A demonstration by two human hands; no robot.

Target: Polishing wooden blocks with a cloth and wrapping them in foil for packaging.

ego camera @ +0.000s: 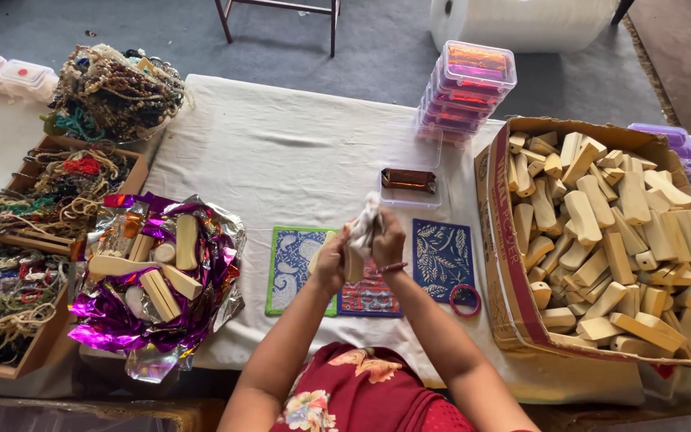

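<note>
At right of frame sat a cardboard box (499,240) of wooden blocks. Centre frame, above the patterned mats (440,258), the left hand (331,262) gripped a wooden block (353,264) while the right hand (387,240) clutched a white cloth (366,224) against it.

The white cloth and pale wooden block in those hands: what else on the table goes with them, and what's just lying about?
In hand:
left hand and right hand gripping the pale wooden block and white cloth
cardboard box of similar wooden blocks
blocks on purple foil

Lying about:
bead necklace heaps
stacked clear plastic boxes
red bangle
blue patterned mats
</note>
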